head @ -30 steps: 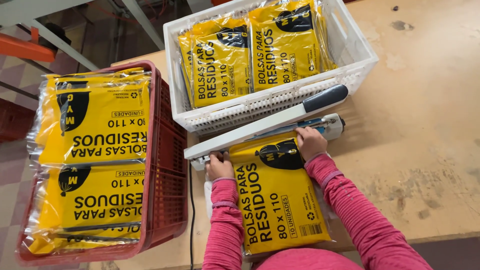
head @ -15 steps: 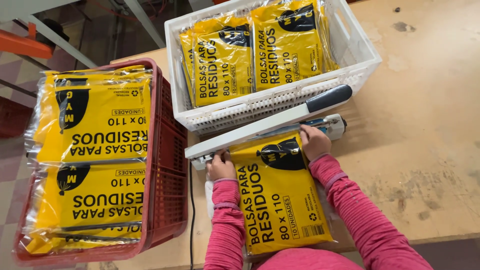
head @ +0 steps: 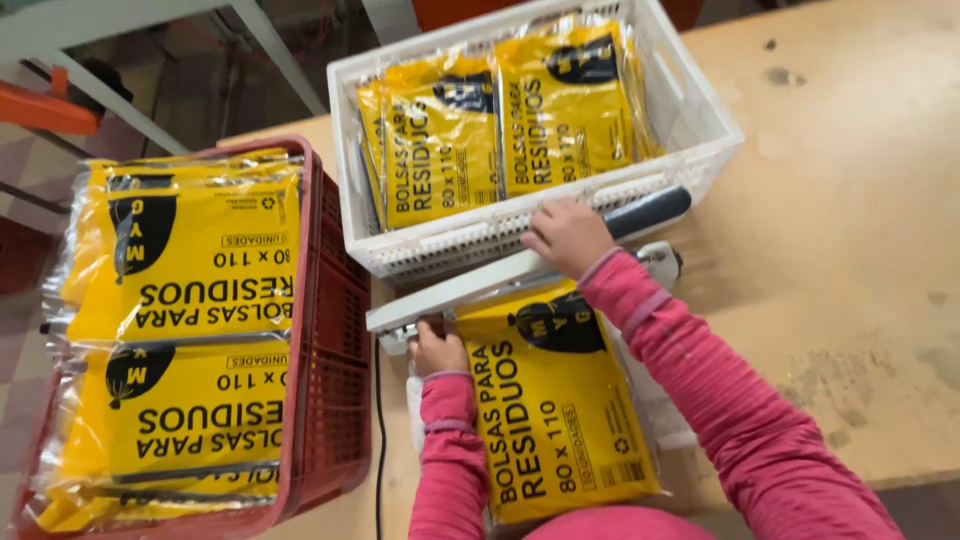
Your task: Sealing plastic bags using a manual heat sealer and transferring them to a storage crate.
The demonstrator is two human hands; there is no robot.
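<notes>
Right hand [head: 568,236] lies flat on the heat sealer's arm [head: 520,268], gripping nothing, left hand [head: 438,352] pinches the yellow bag pack [head: 560,400]; keep its edge straight, I'd say.

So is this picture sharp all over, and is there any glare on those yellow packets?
Head view: mostly sharp, even soft light; the right hand on the sealer bar looks slightly blurred. The clear wrap on the packets in the red crate shows pale glare streaks. The white crate bows a little, as through a wide lens. Shadows are faint on the wooden table.
</notes>
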